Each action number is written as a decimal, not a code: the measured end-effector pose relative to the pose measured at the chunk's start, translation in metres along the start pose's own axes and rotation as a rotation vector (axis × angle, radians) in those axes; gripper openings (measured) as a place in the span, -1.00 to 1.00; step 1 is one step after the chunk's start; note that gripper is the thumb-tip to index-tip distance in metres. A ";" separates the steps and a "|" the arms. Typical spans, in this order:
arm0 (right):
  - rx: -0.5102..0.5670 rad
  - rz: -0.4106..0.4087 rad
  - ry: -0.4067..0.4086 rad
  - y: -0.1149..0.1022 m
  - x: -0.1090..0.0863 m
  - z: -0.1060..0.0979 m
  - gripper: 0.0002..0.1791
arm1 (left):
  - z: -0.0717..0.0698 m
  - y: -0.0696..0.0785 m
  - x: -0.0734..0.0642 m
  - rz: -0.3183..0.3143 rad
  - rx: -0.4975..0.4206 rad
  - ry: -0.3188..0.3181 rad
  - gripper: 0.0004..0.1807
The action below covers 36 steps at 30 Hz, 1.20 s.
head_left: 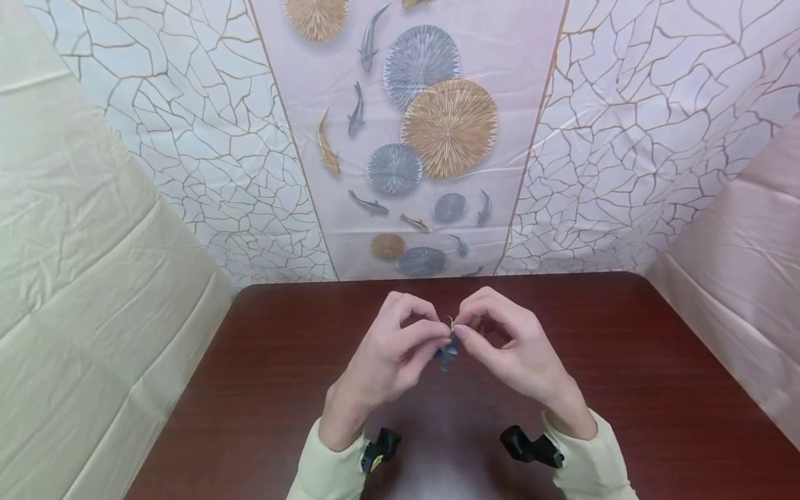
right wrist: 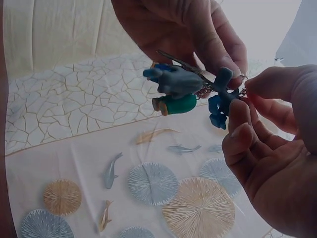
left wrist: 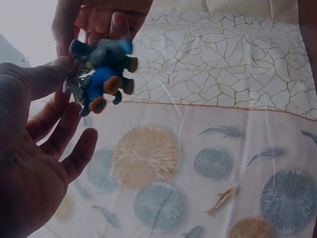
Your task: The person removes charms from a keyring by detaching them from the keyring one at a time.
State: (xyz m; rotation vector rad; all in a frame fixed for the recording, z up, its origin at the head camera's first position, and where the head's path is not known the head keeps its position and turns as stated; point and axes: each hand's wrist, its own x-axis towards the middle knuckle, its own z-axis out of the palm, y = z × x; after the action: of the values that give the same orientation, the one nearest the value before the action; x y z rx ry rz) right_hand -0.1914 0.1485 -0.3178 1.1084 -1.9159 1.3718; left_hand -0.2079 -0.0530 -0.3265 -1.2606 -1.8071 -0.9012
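Note:
Both hands meet above the table and work on a keychain with small gray-blue figurines. Thumb and fingers of the left hand pinch its metal part, while the right hand pinches the ring end from the other side. A figurine with a bright blue body and orange feet dangles in the left wrist view. Seen from the right wrist, a green-bodied figurine hangs beside a gray-blue one, near a thin metal strip. Fingertips partly hide the ring and chain.
Beneath the hands is a dark reddish-brown table. Patterned cloth with fish and round motifs stands behind it, with plain pale cloth on the left and more cloth on the right. A black wrist camera sits at each cuff.

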 end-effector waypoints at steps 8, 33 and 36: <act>0.041 -0.031 -0.014 0.000 -0.001 -0.001 -0.75 | -0.001 0.003 0.001 0.042 -0.021 -0.001 -0.86; -0.022 -0.048 -0.015 -0.002 -0.002 -0.001 -0.65 | 0.004 0.006 -0.001 -0.066 -0.170 -0.048 -0.90; -0.021 -0.051 -0.015 -0.002 -0.002 -0.001 -0.66 | 0.005 0.006 -0.001 -0.067 -0.169 -0.043 -0.89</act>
State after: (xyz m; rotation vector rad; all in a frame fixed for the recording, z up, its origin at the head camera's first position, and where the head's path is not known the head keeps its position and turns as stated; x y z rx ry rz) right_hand -0.1889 0.1500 -0.3178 1.1522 -1.8954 1.3171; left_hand -0.2024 -0.0478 -0.3291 -1.3392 -1.8480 -1.0911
